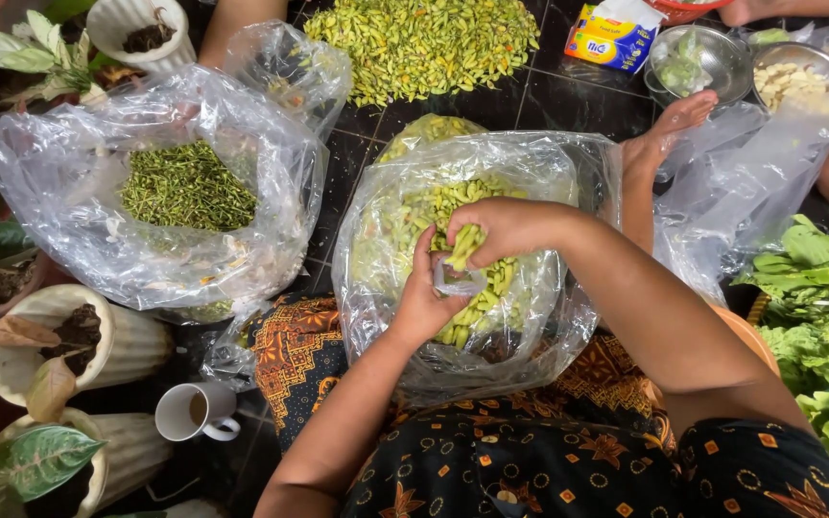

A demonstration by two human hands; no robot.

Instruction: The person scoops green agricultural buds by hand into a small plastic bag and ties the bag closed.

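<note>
A large clear plastic bag point(386, 240) lies open on my lap, half full of pale yellow-green buds point(482, 297). My right hand point(496, 228) hovers over its mouth, closed on a handful of those buds. My left hand point(424, 297) sits just below it, pinching a small clear bag point(458, 281) by its rim. The handful is right above the small bag's opening. My bare foot point(664, 134) rests on the floor beside the large bag.
A second clear bag point(69, 173) at the left holds dark green stems point(186, 187). A heap of yellow-green buds point(424, 43) lies on the dark tiled floor ahead. Potted plants and a white mug point(194, 412) stand at the left; leafy greens point(817, 317), metal bowls point(707, 58) and another person's arm at the right.
</note>
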